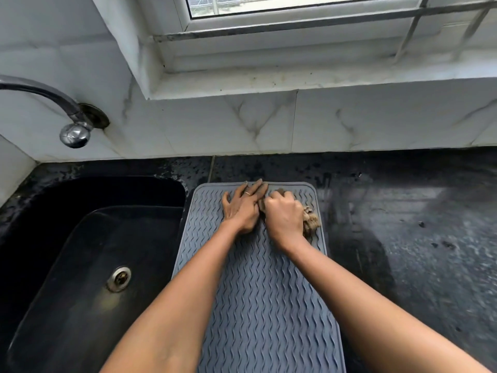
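Observation:
A grey ribbed silicone mat [263, 292] lies on the black counter, right of the sink. My left hand [243, 207] presses flat on the mat's far end, fingers straight and reaching its far edge. Right beside it, my right hand [285, 215] is curled into a fist around a crumpled brown cloth [312, 220], which sticks out on the hand's right side and touches the mat. Most of the cloth is hidden under the fist.
A black sink [80, 265] with a metal drain [119, 278] sits left of the mat. A chrome tap [72, 130] juts from the marble-tiled wall above it. The wet black counter [416, 238] stretches to the right. A window sill [295, 82] overhangs the back wall.

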A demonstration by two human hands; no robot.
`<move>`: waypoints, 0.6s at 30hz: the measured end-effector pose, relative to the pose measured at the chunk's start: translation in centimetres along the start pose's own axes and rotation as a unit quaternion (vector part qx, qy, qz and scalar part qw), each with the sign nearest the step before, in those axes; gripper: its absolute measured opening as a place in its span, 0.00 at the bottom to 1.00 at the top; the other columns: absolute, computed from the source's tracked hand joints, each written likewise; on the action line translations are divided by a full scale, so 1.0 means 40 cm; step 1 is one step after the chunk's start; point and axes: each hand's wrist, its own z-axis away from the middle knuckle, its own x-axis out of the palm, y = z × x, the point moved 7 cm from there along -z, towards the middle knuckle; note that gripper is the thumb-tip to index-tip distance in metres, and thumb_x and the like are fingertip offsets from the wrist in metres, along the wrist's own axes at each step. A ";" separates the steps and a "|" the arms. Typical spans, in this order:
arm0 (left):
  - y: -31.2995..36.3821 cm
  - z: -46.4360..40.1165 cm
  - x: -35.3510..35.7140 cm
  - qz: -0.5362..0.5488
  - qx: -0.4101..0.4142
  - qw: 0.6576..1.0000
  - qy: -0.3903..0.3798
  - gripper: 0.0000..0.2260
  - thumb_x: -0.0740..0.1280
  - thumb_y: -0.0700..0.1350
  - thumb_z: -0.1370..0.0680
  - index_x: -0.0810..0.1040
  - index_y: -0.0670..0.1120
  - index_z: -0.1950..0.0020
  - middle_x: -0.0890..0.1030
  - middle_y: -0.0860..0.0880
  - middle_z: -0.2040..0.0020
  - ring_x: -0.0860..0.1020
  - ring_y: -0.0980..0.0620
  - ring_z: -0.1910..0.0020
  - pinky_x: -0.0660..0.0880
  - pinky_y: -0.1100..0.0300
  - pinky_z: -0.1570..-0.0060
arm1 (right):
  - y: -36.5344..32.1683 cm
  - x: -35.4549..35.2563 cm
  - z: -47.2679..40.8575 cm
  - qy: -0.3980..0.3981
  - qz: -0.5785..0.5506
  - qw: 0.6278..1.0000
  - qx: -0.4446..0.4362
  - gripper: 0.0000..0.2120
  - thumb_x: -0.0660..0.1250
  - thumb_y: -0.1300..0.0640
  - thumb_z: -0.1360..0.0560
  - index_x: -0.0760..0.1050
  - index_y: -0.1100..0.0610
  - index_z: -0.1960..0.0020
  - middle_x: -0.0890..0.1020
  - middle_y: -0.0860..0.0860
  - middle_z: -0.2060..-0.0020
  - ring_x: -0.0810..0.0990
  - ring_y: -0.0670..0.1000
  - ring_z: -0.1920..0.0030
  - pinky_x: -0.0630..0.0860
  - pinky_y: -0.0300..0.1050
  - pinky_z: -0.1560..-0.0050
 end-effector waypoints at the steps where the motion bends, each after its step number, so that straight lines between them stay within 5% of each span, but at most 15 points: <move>1: 0.000 -0.006 -0.002 -0.006 0.000 1.000 -0.005 0.22 0.51 0.51 0.18 0.54 0.62 0.24 0.53 0.61 0.21 0.51 0.52 0.22 0.44 0.40 0.28 | -0.005 -0.006 0.022 -0.008 0.018 1.000 0.000 0.05 0.67 0.67 0.30 0.82 0.64 0.59 0.85 0.58 0.61 0.81 0.60 0.59 0.78 0.50 0.65; 3: 0.001 -0.015 -0.008 -0.022 0.000 1.000 -0.010 0.22 0.51 0.50 0.18 0.53 0.64 0.24 0.53 0.61 0.22 0.51 0.51 0.22 0.44 0.41 0.28 | -0.011 -0.012 0.065 0.004 0.022 1.000 -0.002 0.06 0.76 0.69 0.41 0.80 0.62 0.72 0.82 0.55 0.75 0.80 0.57 0.72 0.75 0.44 0.77; 5: 0.000 -0.017 -0.015 -0.026 -0.004 1.000 -0.006 0.22 0.52 0.49 0.18 0.55 0.65 0.25 0.54 0.62 0.22 0.52 0.51 0.22 0.45 0.42 0.28 | -0.020 -0.013 0.093 -0.017 0.041 0.999 -0.008 0.07 0.75 0.68 0.41 0.80 0.61 0.73 0.81 0.54 0.77 0.80 0.55 0.75 0.74 0.42 0.78; 8: 0.007 -0.018 -0.020 -0.044 0.002 0.999 -0.016 0.22 0.54 0.49 0.18 0.55 0.64 0.25 0.54 0.60 0.21 0.53 0.50 0.22 0.46 0.44 0.27 | -0.014 -0.014 0.061 -0.049 0.027 0.998 -0.006 0.06 0.66 0.64 0.30 0.82 0.61 0.61 0.85 0.56 0.64 0.83 0.57 0.61 0.78 0.46 0.66; 13: 0.012 0.014 -0.055 -0.019 0.045 0.996 0.069 0.19 0.56 0.49 0.18 0.66 0.55 0.27 0.62 0.52 0.23 0.63 0.48 0.26 0.57 0.51 0.31 | 0.033 -0.074 -0.036 0.040 -0.030 0.998 0.042 0.11 0.62 0.66 0.27 0.81 0.58 0.50 0.83 0.56 0.51 0.77 0.60 0.48 0.75 0.51 0.53; 18: -0.004 0.030 -0.009 -0.047 0.042 0.998 -0.001 0.23 0.52 0.49 0.17 0.52 0.53 0.22 0.52 0.54 0.20 0.53 0.49 0.22 0.53 0.48 0.27 | 0.041 0.011 -0.077 -0.087 -0.068 0.990 0.093 0.14 0.60 0.65 0.24 0.76 0.60 0.40 0.76 0.58 0.38 0.70 0.62 0.37 0.72 0.54 0.42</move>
